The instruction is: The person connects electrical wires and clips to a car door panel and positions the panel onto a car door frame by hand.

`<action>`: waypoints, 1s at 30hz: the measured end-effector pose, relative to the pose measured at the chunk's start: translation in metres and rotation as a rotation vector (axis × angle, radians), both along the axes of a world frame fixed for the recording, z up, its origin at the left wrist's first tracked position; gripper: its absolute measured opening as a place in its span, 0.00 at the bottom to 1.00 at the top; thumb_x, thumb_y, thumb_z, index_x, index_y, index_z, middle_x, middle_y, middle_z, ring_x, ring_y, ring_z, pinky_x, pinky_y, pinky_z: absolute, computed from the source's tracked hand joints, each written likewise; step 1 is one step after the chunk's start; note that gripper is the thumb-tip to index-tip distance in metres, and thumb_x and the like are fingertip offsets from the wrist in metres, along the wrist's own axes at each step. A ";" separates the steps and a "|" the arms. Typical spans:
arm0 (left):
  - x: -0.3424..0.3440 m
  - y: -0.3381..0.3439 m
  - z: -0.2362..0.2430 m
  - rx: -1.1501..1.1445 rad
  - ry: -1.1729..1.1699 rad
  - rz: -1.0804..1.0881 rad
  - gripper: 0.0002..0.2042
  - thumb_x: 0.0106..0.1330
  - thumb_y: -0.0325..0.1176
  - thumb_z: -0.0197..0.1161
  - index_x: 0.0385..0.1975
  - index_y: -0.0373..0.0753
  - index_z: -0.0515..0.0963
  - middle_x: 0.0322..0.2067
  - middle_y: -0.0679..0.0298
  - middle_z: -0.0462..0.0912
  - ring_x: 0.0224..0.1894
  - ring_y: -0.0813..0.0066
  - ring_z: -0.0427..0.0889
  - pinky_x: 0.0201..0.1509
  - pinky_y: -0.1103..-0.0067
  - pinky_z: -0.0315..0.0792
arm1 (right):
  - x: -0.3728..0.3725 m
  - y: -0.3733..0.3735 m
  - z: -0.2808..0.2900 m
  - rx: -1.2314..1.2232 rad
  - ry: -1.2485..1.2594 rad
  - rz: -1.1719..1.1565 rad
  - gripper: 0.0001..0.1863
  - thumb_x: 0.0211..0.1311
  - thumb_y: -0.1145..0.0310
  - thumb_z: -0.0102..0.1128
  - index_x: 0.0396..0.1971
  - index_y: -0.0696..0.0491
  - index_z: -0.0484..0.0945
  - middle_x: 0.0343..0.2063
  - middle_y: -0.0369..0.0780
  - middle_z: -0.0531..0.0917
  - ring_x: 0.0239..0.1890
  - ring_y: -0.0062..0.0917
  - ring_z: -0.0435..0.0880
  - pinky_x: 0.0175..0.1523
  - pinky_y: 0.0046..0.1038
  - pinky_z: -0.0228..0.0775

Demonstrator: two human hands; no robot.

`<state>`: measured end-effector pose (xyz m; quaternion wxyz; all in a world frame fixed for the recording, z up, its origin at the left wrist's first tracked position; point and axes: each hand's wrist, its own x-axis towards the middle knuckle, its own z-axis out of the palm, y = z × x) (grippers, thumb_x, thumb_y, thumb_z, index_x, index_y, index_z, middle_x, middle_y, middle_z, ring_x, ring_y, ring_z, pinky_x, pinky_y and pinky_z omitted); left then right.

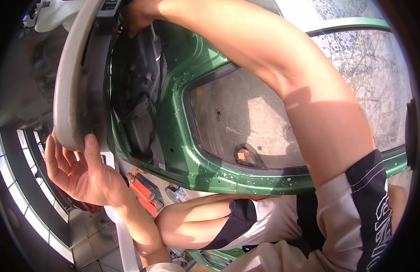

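Observation:
A beige-grey door trim panel (67,90) stands on edge at the left, its inner side turned toward a green car door (176,149). My left hand (85,174) grips the panel's near end, with the thumb on top and the fingers curled underneath. Across the door reaches my right arm, and my right hand (141,16) is bent in behind the panel's far end, beside its dark switch section (111,7). Those fingers look curled, but the panel partly hides them and what they hold. Dark inner door workings (137,86) show between panel and frame.
The door's window opening (246,109) lies right of the panel, with floor visible through it. An orange-red tool or case (145,192) sits on the floor below. My bent leg (196,224) is close under the door's edge. A white object (53,18) stands at the far left.

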<state>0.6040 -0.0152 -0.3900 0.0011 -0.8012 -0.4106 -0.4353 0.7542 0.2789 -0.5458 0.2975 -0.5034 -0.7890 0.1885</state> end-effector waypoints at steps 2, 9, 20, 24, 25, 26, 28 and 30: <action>0.005 0.002 -0.006 -0.002 -0.006 0.014 0.27 0.62 0.14 0.68 0.62 0.35 0.71 0.52 0.53 0.80 0.53 0.68 0.81 0.55 0.78 0.80 | 0.011 0.009 -0.005 0.079 -0.139 0.242 0.27 0.61 0.42 0.65 0.52 0.45 0.85 0.46 0.40 0.88 0.54 0.39 0.84 0.57 0.40 0.75; 0.000 -0.002 -0.002 0.027 0.062 0.094 0.26 0.62 0.16 0.69 0.60 0.33 0.71 0.53 0.53 0.79 0.51 0.67 0.81 0.53 0.78 0.82 | 0.019 -0.016 -0.013 -0.124 0.629 0.309 0.25 0.57 0.50 0.73 0.53 0.42 0.85 0.48 0.39 0.88 0.49 0.28 0.86 0.56 0.34 0.76; 0.033 0.000 -0.052 0.043 -0.050 -0.015 0.28 0.60 0.14 0.70 0.61 0.35 0.70 0.54 0.52 0.80 0.54 0.64 0.81 0.56 0.73 0.79 | 0.019 0.011 -0.047 0.553 0.184 0.011 0.21 0.69 0.45 0.58 0.54 0.37 0.85 0.40 0.30 0.91 0.49 0.28 0.87 0.56 0.34 0.77; 0.002 -0.017 -0.044 0.126 0.013 0.080 0.32 0.54 0.14 0.73 0.61 0.38 0.71 0.56 0.49 0.81 0.57 0.58 0.81 0.63 0.65 0.76 | -0.011 -0.041 -0.013 -0.098 0.695 0.257 0.16 0.64 0.57 0.66 0.50 0.44 0.87 0.38 0.35 0.91 0.44 0.25 0.89 0.53 0.30 0.79; 0.014 -0.016 -0.054 0.109 0.004 0.052 0.32 0.54 0.13 0.73 0.60 0.38 0.71 0.56 0.49 0.81 0.57 0.58 0.81 0.63 0.65 0.76 | 0.006 -0.025 -0.036 -0.083 0.767 0.219 0.15 0.64 0.58 0.66 0.49 0.43 0.88 0.38 0.34 0.91 0.44 0.26 0.89 0.53 0.30 0.79; 0.029 -0.013 -0.070 0.080 -0.018 0.019 0.32 0.54 0.13 0.73 0.60 0.37 0.71 0.56 0.49 0.81 0.57 0.58 0.81 0.63 0.65 0.75 | 0.030 -0.011 -0.069 -0.075 0.827 0.168 0.14 0.64 0.59 0.66 0.47 0.42 0.88 0.38 0.34 0.91 0.45 0.26 0.89 0.54 0.31 0.79; 0.029 -0.015 -0.080 0.076 -0.036 0.018 0.32 0.54 0.13 0.73 0.60 0.37 0.71 0.56 0.49 0.82 0.57 0.58 0.81 0.63 0.66 0.76 | 0.032 -0.007 -0.076 -0.065 0.901 0.150 0.13 0.64 0.59 0.65 0.46 0.41 0.89 0.38 0.34 0.91 0.46 0.27 0.88 0.54 0.31 0.79; 0.030 -0.017 -0.087 0.070 -0.048 0.020 0.32 0.53 0.12 0.72 0.60 0.36 0.71 0.56 0.48 0.82 0.57 0.59 0.81 0.63 0.66 0.76 | 0.027 -0.006 -0.075 -0.184 0.962 0.276 0.15 0.66 0.59 0.64 0.50 0.44 0.86 0.42 0.36 0.89 0.48 0.28 0.88 0.56 0.32 0.80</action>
